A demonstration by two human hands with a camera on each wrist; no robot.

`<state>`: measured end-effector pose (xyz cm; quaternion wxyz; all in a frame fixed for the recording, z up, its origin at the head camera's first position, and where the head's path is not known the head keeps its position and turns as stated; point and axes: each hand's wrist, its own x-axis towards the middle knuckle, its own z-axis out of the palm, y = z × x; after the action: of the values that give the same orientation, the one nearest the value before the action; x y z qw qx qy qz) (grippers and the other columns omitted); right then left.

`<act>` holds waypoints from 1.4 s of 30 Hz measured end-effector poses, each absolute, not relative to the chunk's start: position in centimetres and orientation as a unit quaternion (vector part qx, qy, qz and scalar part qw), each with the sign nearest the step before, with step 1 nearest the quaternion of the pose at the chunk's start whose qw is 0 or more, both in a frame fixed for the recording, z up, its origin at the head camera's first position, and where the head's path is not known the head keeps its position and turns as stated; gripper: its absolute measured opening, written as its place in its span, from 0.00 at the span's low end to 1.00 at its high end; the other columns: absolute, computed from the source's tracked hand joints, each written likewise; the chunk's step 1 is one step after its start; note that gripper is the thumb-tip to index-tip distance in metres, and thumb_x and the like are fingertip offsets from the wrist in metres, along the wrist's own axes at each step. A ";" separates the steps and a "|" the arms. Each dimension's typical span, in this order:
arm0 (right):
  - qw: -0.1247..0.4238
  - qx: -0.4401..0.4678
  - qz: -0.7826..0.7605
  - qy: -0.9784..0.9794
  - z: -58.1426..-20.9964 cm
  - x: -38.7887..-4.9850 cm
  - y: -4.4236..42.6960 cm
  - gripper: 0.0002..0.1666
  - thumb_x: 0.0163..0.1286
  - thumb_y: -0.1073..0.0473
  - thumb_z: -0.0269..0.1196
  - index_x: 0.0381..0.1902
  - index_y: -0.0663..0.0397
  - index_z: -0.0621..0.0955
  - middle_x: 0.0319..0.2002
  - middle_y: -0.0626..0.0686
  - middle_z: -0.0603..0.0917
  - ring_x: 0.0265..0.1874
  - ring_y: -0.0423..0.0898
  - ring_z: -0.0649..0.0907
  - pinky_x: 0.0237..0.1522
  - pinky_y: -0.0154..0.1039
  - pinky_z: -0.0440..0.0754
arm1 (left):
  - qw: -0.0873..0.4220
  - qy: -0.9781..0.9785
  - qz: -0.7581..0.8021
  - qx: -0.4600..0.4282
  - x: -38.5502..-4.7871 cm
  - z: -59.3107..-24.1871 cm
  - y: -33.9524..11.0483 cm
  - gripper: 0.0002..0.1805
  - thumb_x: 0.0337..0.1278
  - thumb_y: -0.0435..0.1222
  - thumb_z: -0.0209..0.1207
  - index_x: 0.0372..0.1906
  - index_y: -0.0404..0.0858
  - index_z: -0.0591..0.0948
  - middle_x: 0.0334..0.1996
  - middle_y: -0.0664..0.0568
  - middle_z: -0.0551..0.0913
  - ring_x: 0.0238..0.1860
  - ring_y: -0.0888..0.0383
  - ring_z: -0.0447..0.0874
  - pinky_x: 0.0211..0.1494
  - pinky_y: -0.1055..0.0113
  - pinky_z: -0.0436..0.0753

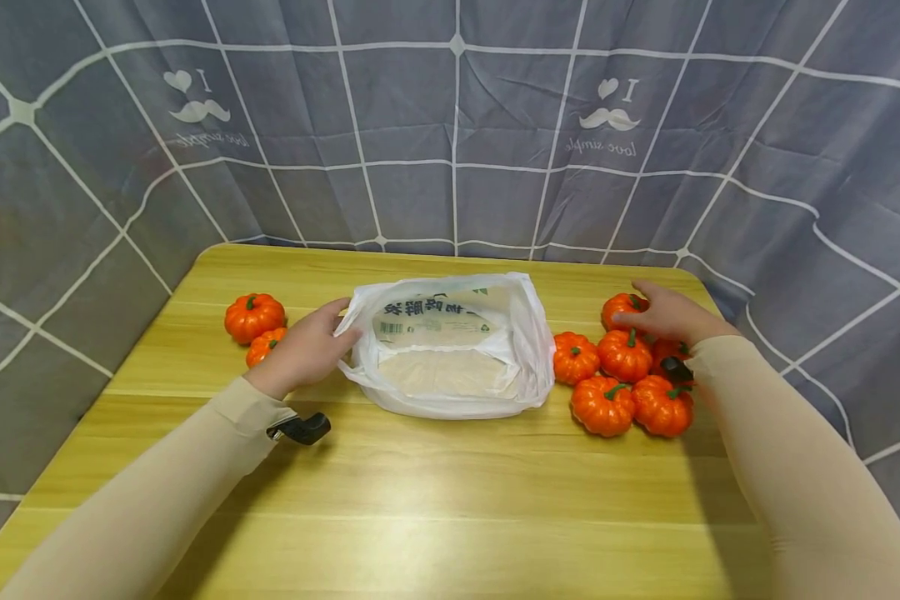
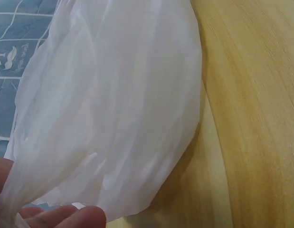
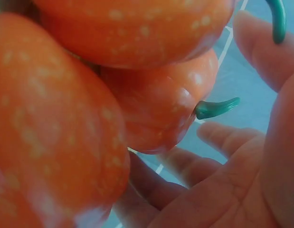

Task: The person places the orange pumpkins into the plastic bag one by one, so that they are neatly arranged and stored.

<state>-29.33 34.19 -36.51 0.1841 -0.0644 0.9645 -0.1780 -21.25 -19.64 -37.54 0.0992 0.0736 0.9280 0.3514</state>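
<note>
A white plastic bag [image 1: 536,367] stands in the middle of the table with its mouth spread wide. My left hand [image 1: 307,348] pinches its left edge between thumb and fingers; in the left wrist view the bag's gathered film [image 2: 118,95] runs into that grip. On the right, my right hand [image 1: 675,315] reaches to the farthest small orange pumpkin [image 1: 615,307] of a cluster. Its fingers [image 3: 222,137] are spread near a green-stemmed pumpkin [image 3: 156,109] in the right wrist view, the thumb standing apart. Whether they touch it is unclear.
Several more pumpkins [image 1: 602,407] crowd together right of the bag, one beside its wall. Two others [image 1: 253,319] lie at the left, one partly behind my left hand. A grey checked curtain [image 1: 420,108] surrounds the wooden table [image 1: 450,508] at the back and sides.
</note>
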 end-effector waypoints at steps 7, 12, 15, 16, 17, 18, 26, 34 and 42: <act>0.198 -0.057 -0.180 0.962 -36.6 -29.5 34.5 0.59 0.76 0.36 0.62 0.82 0.72 0.51 0.77 0.79 0.57 0.76 0.77 0.59 0.77 0.71 0.56 | 0.082 0.922 0.370 0.079 -21.0 -37.7 -19.5 0.36 0.82 0.42 0.52 0.86 0.42 0.54 0.74 0.37 0.74 0.69 0.39 0.78 0.72 0.40 0.76; 0.202 -0.064 -0.169 0.963 -36.6 -29.9 34.4 0.58 0.75 0.39 0.64 0.81 0.74 0.52 0.76 0.79 0.59 0.75 0.77 0.61 0.76 0.71 0.57 | 0.073 0.924 0.366 0.082 -20.8 -37.8 -19.6 0.35 0.82 0.42 0.51 0.85 0.44 0.56 0.73 0.39 0.75 0.58 0.43 0.79 0.63 0.48 0.80; 0.202 -0.067 -0.158 0.964 -36.6 -30.2 34.3 0.58 0.75 0.40 0.65 0.81 0.74 0.53 0.76 0.79 0.60 0.74 0.77 0.62 0.76 0.71 0.59 | 0.072 0.926 0.361 0.083 -20.8 -37.7 -19.6 0.34 0.83 0.42 0.50 0.85 0.44 0.57 0.73 0.40 0.75 0.54 0.45 0.79 0.57 0.54 0.79; 0.203 -0.067 -0.155 0.965 -36.6 -30.2 34.2 0.57 0.75 0.40 0.65 0.81 0.73 0.53 0.76 0.79 0.61 0.74 0.77 0.63 0.75 0.71 0.60 | 0.075 0.925 0.363 0.082 -20.8 -37.7 -19.6 0.34 0.83 0.42 0.50 0.85 0.44 0.57 0.71 0.40 0.77 0.52 0.45 0.79 0.55 0.55 0.79; 0.203 -0.066 -0.154 0.965 -36.5 -30.2 34.2 0.57 0.74 0.40 0.66 0.81 0.72 0.54 0.76 0.78 0.61 0.74 0.76 0.64 0.75 0.71 0.62 | 0.078 0.924 0.365 0.082 -20.8 -37.7 -19.6 0.33 0.83 0.42 0.50 0.85 0.44 0.57 0.69 0.40 0.78 0.50 0.45 0.80 0.52 0.56 0.80; 0.201 -0.065 -0.153 0.965 -36.6 -30.3 34.1 0.57 0.74 0.40 0.66 0.81 0.72 0.54 0.75 0.78 0.62 0.73 0.76 0.65 0.73 0.70 0.65 | 0.078 0.924 0.366 0.082 -20.8 -37.6 -19.6 0.33 0.83 0.42 0.50 0.85 0.44 0.57 0.68 0.40 0.79 0.49 0.46 0.81 0.51 0.58 0.79; 0.165 -0.037 -0.183 0.969 -35.9 -30.4 33.4 0.62 0.70 0.33 0.67 0.82 0.65 0.53 0.73 0.76 0.67 0.66 0.72 0.72 0.67 0.68 0.73 | 0.085 0.921 0.371 0.080 -20.7 -37.5 -19.6 0.33 0.84 0.43 0.49 0.85 0.43 0.57 0.64 0.40 0.81 0.42 0.48 0.83 0.46 0.60 0.81; 0.070 -0.057 -0.227 0.970 -32.4 -29.9 30.1 0.59 0.67 0.30 0.68 0.82 0.59 0.60 0.65 0.69 0.76 0.57 0.65 0.78 0.61 0.64 0.77 | 0.093 0.916 0.383 0.080 -20.8 -37.6 -19.6 0.34 0.83 0.45 0.49 0.85 0.45 0.57 0.72 0.39 0.76 0.55 0.43 0.80 0.64 0.47 0.80; 0.025 -0.137 -0.265 0.954 -29.3 -28.1 24.3 0.48 0.65 0.42 0.74 0.76 0.54 0.69 0.61 0.63 0.78 0.53 0.61 0.79 0.56 0.58 0.81 | 0.099 0.914 0.387 0.078 -20.9 -37.5 -19.5 0.34 0.83 0.46 0.50 0.85 0.44 0.57 0.72 0.39 0.75 0.53 0.44 0.82 0.64 0.46 0.80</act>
<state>-28.06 24.25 -29.29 0.0246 -0.1366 0.9543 -0.2646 -20.92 -19.51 -37.51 0.0990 0.0782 0.9136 0.3866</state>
